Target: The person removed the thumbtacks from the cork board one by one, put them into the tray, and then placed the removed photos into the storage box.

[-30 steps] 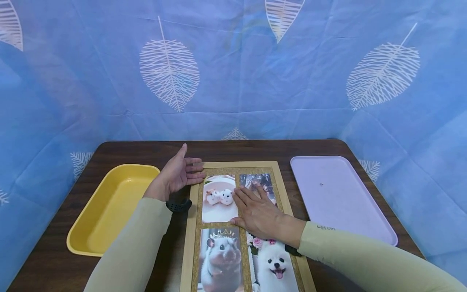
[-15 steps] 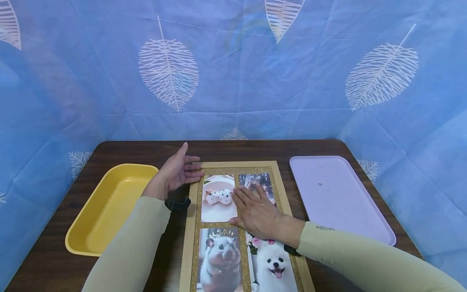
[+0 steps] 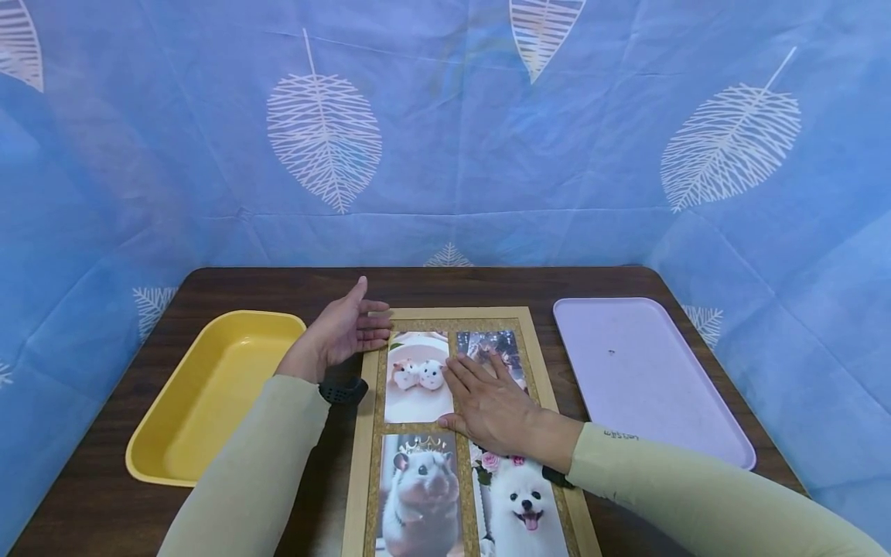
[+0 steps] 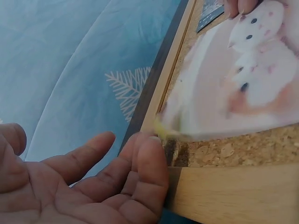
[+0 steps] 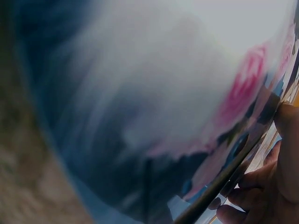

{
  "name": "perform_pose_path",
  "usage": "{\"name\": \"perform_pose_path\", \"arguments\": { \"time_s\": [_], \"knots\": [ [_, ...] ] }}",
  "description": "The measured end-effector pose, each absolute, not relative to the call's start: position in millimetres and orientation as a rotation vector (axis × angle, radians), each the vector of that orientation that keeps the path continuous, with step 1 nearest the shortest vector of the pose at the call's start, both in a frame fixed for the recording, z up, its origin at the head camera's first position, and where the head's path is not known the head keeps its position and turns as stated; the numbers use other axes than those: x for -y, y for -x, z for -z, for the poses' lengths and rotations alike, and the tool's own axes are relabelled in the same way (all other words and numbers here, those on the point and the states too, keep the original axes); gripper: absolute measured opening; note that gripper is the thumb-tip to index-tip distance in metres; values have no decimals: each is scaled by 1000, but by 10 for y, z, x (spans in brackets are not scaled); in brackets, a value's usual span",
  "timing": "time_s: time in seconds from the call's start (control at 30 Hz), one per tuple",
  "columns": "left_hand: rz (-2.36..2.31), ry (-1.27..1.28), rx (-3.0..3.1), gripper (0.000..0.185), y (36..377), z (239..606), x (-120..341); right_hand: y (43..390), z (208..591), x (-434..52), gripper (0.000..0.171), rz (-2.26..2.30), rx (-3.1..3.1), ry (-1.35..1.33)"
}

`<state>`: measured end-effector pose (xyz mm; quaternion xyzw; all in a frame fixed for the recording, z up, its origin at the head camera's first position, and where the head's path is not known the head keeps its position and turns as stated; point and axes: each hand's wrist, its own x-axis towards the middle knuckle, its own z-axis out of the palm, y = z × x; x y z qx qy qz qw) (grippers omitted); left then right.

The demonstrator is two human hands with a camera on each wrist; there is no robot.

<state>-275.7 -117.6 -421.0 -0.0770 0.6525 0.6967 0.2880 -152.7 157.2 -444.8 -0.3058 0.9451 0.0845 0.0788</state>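
Note:
A wood-rimmed cork board [image 3: 420, 428] lies on the table with several animal photos on it. My left hand [image 3: 339, 333] is at its far left corner, palm turned inward and fingers extended; in the left wrist view the fingertips [image 4: 152, 154] meet the wooden rim. Beside that corner is a photo of two small white animals [image 3: 418, 394]. My right hand [image 3: 490, 406] rests flat on the far right photo [image 3: 511, 350], covering much of it. Nearer are a crowned hamster photo [image 3: 421, 499] and a white dog photo [image 3: 529, 503], which the right wrist partly overlaps.
To the left stands a yellow tray [image 3: 139, 456] with raised sides. A flat lilac tray [image 3: 654, 371] lies to the right, a small dark mark on its surface. Blue cloth [image 3: 487, 155] with white leaf prints hangs behind the dark wooden table [image 3: 445, 286].
My left hand has turned slightly, its thumb a little farther right. The right hand stays pressed on the same photo, and the board has not moved.

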Motion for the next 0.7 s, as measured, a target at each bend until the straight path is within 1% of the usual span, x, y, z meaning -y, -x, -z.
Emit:
{"name": "perform_pose_path", "arguments": {
  "time_s": [0.17,0.37,0.5,0.7],
  "knots": [
    [-1799,199,-1778,86,2726,4221,1147,1523,4455,-1572,84,-253,-2828,915],
    [-1788,123,-1787,87,2665,4255,1141,1517,4464,-1575,84,-249,-2827,908],
    [-1814,86,-1751,79,2616,4298,1134,1517,4468,-1580,85,-264,-2826,911],
    [-1829,44,-1745,57,2542,4375,1116,1524,4464,-1585,86,-259,-2823,913]
  ]
}}
